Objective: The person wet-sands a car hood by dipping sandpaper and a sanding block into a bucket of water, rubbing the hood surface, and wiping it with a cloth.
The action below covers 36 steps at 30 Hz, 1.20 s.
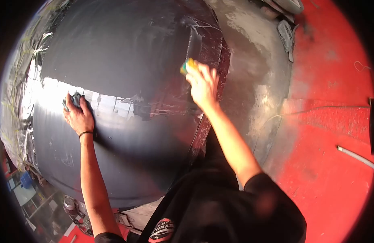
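A large dark grey car panel [126, 48], glossy and wet in places, curves in front of me. My left hand [79, 116], with a dark band at the wrist, presses a crumpled grey cloth [76, 99] onto its left side, in the bright reflection. Near the panel's right edge, my right hand [204, 87] grips a yellow and green sponge [188, 66], its fingers closed around one end. Much of the cloth is hidden under my left fingers. Beside the sponge runs a dark reddish edge strip [211, 58] with wet streaks.
Crinkled clear plastic sheeting [27, 93] covers the area left of the panel. To the right, the floor is grey and wet [251, 60], then red [328, 81]. A white tube [355, 156] and a thin cable [316, 108] lie there. A blue object [26, 179] is at lower left.
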Each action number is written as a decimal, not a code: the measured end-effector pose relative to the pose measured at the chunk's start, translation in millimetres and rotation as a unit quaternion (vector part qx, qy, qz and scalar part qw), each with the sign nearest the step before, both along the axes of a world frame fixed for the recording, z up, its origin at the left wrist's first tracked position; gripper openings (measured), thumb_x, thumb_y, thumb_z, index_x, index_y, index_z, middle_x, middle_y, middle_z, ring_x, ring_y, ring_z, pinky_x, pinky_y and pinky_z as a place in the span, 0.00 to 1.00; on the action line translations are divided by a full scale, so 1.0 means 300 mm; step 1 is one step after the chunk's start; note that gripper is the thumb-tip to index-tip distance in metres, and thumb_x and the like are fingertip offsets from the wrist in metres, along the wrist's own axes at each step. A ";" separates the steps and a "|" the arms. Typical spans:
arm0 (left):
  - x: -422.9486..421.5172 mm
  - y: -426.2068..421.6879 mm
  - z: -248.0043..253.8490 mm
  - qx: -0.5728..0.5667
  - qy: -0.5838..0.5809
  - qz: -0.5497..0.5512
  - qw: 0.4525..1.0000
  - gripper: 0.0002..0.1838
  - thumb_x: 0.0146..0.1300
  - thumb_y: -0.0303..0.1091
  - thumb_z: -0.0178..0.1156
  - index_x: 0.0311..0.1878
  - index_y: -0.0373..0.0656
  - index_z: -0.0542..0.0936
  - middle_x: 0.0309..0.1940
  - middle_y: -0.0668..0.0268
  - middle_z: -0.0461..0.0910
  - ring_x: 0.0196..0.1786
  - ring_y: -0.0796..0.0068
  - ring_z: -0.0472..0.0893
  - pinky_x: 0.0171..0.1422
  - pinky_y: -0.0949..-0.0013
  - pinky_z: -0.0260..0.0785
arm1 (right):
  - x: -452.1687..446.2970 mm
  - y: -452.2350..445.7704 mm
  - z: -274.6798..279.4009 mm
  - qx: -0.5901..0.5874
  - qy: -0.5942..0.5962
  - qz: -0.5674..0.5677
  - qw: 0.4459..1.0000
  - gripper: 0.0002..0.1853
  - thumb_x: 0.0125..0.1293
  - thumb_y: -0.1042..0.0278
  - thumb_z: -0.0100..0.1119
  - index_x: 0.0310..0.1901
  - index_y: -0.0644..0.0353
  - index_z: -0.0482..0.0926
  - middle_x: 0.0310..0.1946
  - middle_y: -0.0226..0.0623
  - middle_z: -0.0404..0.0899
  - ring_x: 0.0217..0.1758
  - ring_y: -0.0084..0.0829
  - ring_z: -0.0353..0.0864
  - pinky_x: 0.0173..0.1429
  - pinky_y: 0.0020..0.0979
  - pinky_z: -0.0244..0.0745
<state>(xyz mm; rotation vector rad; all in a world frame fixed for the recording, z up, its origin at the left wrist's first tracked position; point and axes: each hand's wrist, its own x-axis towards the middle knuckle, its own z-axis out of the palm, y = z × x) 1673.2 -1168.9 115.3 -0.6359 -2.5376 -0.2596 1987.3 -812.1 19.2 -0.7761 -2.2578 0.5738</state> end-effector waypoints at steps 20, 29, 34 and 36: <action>-0.015 -0.012 0.005 -0.005 -0.003 -0.020 1.000 0.38 0.83 0.59 0.60 0.86 0.48 0.69 0.74 0.41 0.78 0.76 0.37 0.75 0.84 0.42 0.63 | -0.133 0.474 -0.140 -0.019 0.058 -0.138 0.989 0.18 0.75 0.56 0.73 0.64 0.38 0.92 0.58 0.33 0.89 0.58 0.52 0.84 0.63 0.53 0.80; -0.008 0.012 0.008 -0.002 -0.009 -0.010 1.000 0.39 0.83 0.60 0.60 0.86 0.47 0.68 0.72 0.39 0.79 0.76 0.35 0.74 0.83 0.41 0.63 | 0.221 -0.021 -0.096 -0.053 0.014 -0.079 0.995 0.16 0.73 0.60 0.75 0.61 0.37 0.93 0.60 0.35 0.85 0.57 0.50 0.82 0.62 0.54 0.76; -0.003 0.002 0.011 -0.006 -0.002 -0.015 1.000 0.39 0.83 0.60 0.60 0.85 0.46 0.69 0.71 0.38 0.80 0.75 0.34 0.75 0.81 0.41 0.66 | -0.029 0.441 -0.154 -0.023 0.005 -0.170 0.985 0.17 0.74 0.57 0.73 0.61 0.42 0.93 0.55 0.38 0.87 0.56 0.53 0.84 0.61 0.58 0.78; -0.004 0.002 0.011 -0.015 -0.007 -0.003 1.000 0.39 0.82 0.60 0.61 0.85 0.46 0.69 0.71 0.39 0.80 0.76 0.35 0.75 0.82 0.41 0.66 | 0.084 0.179 -0.104 -0.043 0.000 -0.120 0.992 0.21 0.74 0.55 0.75 0.65 0.44 0.92 0.57 0.40 0.87 0.58 0.49 0.85 0.64 0.51 0.78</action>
